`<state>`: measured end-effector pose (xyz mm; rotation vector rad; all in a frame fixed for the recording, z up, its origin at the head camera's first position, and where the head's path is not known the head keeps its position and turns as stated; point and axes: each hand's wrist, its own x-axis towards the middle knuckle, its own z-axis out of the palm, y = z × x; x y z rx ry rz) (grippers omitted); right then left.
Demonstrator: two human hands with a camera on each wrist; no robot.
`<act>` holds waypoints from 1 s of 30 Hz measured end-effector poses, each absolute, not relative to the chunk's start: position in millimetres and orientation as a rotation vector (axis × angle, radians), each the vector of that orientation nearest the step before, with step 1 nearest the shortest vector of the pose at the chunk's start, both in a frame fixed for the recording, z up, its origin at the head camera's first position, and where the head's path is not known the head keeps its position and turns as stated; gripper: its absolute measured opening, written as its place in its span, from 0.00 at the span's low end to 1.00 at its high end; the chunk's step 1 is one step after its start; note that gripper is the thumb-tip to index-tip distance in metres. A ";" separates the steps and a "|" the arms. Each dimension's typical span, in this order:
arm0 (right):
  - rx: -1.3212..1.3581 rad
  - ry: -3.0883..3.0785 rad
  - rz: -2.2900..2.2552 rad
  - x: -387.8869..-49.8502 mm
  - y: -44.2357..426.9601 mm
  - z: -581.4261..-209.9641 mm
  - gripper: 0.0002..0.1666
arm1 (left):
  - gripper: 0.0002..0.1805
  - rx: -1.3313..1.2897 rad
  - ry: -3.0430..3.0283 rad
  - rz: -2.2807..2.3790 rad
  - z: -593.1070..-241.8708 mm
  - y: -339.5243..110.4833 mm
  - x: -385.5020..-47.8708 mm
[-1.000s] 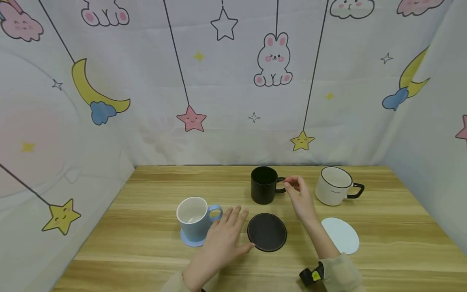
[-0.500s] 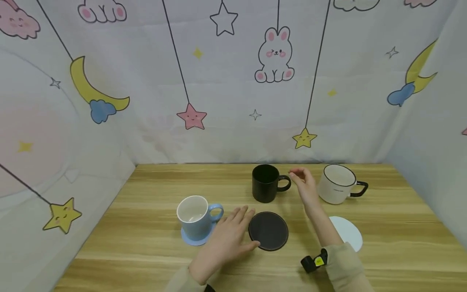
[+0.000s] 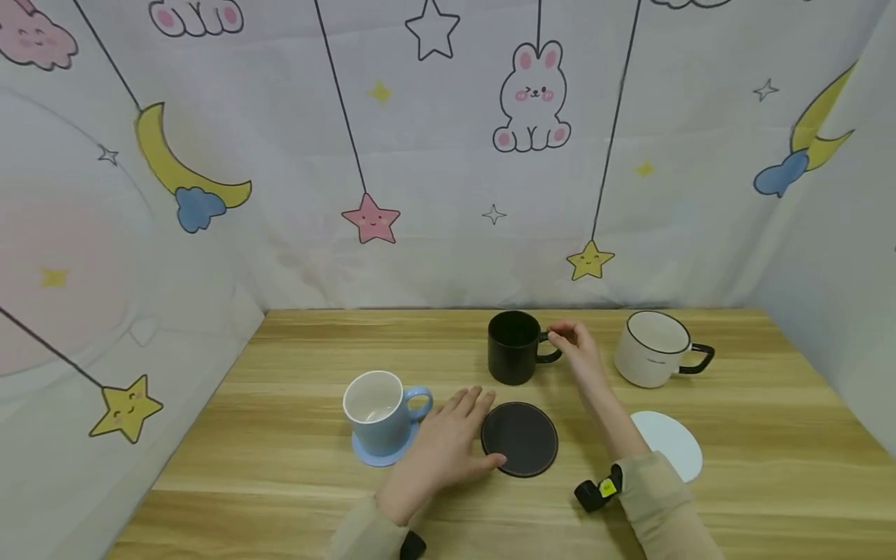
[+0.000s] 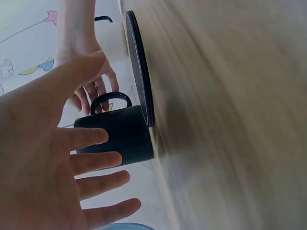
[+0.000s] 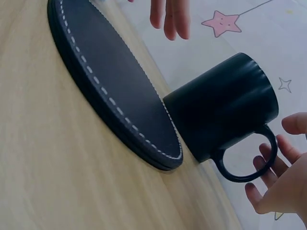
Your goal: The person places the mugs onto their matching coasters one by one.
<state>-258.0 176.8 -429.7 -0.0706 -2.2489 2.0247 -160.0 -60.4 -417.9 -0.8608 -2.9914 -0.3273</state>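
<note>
A black mug (image 3: 512,356) stands upright on the table, its handle pointing right. My right hand (image 3: 582,359) is at that handle; in the right wrist view its thumb is apart from the mug handle (image 5: 244,178), and the loosely bent fingers (image 5: 266,173) lie behind it. Whether they touch it I cannot tell. Flat and spread, my left hand (image 3: 448,445) hovers low between a light blue mug (image 3: 383,424) and a round black coaster (image 3: 519,441). Its thumb overlaps the coaster's left edge in the head view. White stitching rims this coaster, which lies in front of the black mug.
The blue mug sits on a blue coaster (image 3: 369,458) at left. Back right stands a white mug (image 3: 649,354) with a black rim and handle. In front of it lies a white coaster (image 3: 675,447), partly behind the right forearm. A printed cloth (image 3: 434,272) hangs behind the wooden table.
My right hand drew slightly away from the black mug's handle, then came back to it. The left hand shifted a little to the right. The head view has tilted slightly down.
</note>
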 end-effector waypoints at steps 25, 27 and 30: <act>-0.184 -1.999 2.266 -271.6 161.1 -442.1 0.10 | 0.53 -0.934 -3.132 -0.265 -426.2 -53.1 -175.6; -0.192 -2.004 2.271 -272.0 161.2 -443.2 0.09 | 0.53 -0.929 -3.140 -0.260 -426.3 -52.8 -175.8; -0.193 -2.022 2.269 -272.5 162.7 -445.3 0.07 | 0.53 -0.919 -3.148 -0.259 -426.1 -52.5 -175.6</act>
